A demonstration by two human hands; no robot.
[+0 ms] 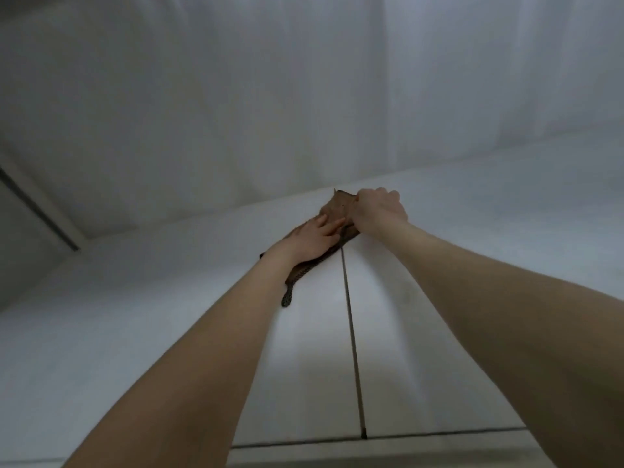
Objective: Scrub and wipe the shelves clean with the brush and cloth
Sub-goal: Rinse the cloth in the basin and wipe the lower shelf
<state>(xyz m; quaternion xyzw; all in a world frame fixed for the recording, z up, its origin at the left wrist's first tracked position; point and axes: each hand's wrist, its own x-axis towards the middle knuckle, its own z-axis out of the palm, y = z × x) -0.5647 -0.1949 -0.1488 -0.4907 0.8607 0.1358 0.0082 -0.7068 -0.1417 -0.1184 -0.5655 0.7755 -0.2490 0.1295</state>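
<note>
I look up at a tall white cabinet with two closed doors. A brown cloth lies over the cabinet's top edge, and a dark patterned end of it hangs down the left door. My left hand presses flat on the cloth with straight fingers. My right hand is curled into a fist and grips the upper part of the cloth at the top edge. No brush is in view.
A thin dark gap runs down between the two doors. The white ceiling is close above the cabinet top. A ceiling beam or door frame runs along the left.
</note>
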